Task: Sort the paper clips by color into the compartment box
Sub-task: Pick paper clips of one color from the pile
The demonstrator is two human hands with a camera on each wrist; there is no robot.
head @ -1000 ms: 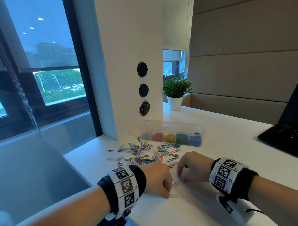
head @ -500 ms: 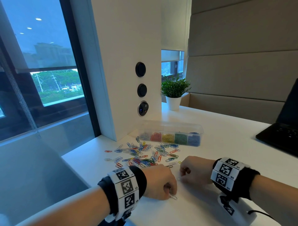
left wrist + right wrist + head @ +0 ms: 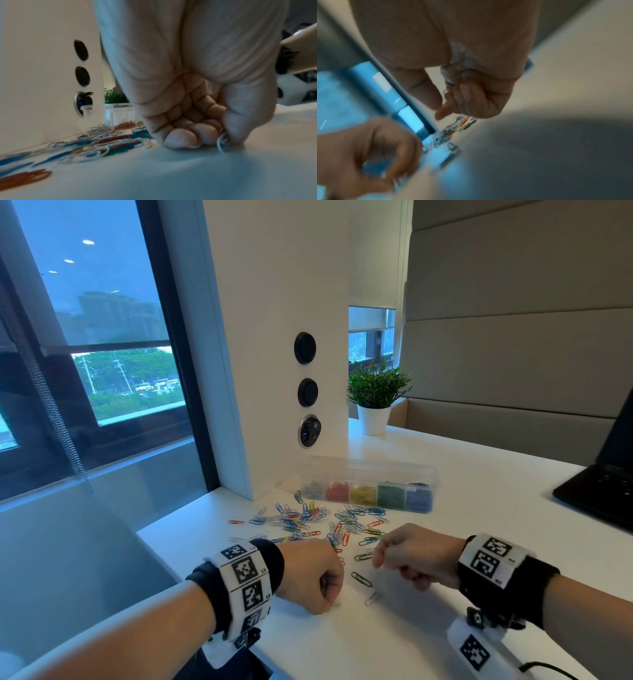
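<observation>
A: While the left hand sits knuckles-down on the table, fingers curled, it pinches a pale clip between thumb and forefinger, the clip's tip touching the surface.

B: Right hand?

A: Raised just off the table, fingers curled in. The wrist view shows thin pale wire, probably white clips, tucked against the palm. Blurry, but it looks like a hold.

B: Both hands are gathering white ones, then. Where's the box?

A: The compartment box is at the far side, by the white pillar, lid open. Five cells left to right: pale, red, yellow, green, blue. All already carry clips.

B: What's left?

A: Plenty. The loose pile of mixed colours lies between the hands and the box. A green clip and a white clip lie apart between the two hands. I'd call it partway, maybe half; I can't count.

B: Clutter?

A: A potted plant behind the box and a laptop on the right, both well apart.
</observation>
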